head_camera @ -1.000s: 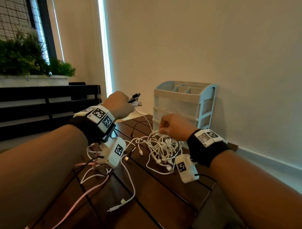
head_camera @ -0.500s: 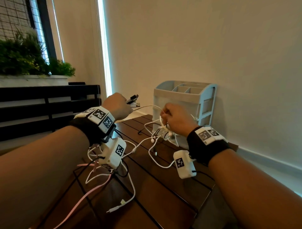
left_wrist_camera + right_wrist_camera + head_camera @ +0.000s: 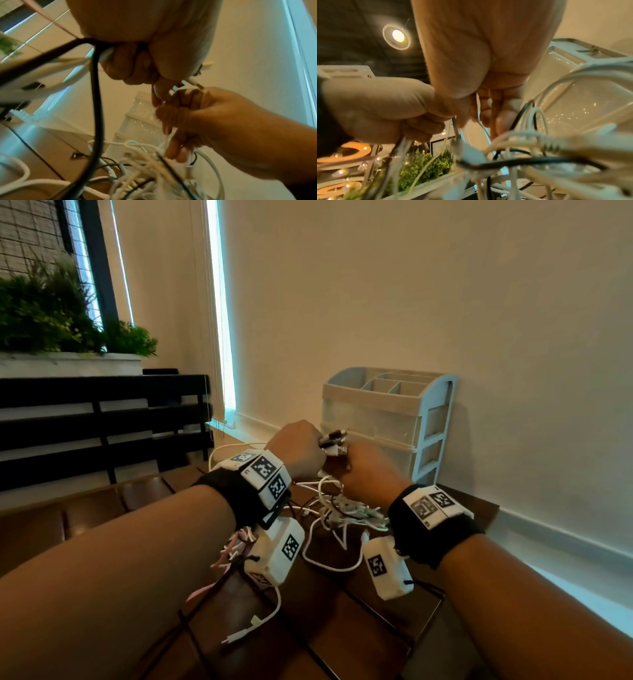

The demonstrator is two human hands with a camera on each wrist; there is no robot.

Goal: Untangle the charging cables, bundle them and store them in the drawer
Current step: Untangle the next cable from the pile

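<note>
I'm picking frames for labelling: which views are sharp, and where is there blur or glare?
Head view: fairly sharp, dim, bright window strip. Left wrist view: black cable blurred up close. Right wrist view: ceiling lamp glares, near cables smeared.

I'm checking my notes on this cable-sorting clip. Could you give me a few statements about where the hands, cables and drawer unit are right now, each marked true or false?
1. The left hand grips a bunch of cable plugs. True.
2. The right hand lies flat on the table. False: it is raised, fingers curled round white cables, close to the left hand.
3. A tangle of white cables lies on the table. True.
4. The drawer unit has a drawer pulled out. False: its drawers look closed.
5. A pink cable runs below the left wrist. True.
</note>
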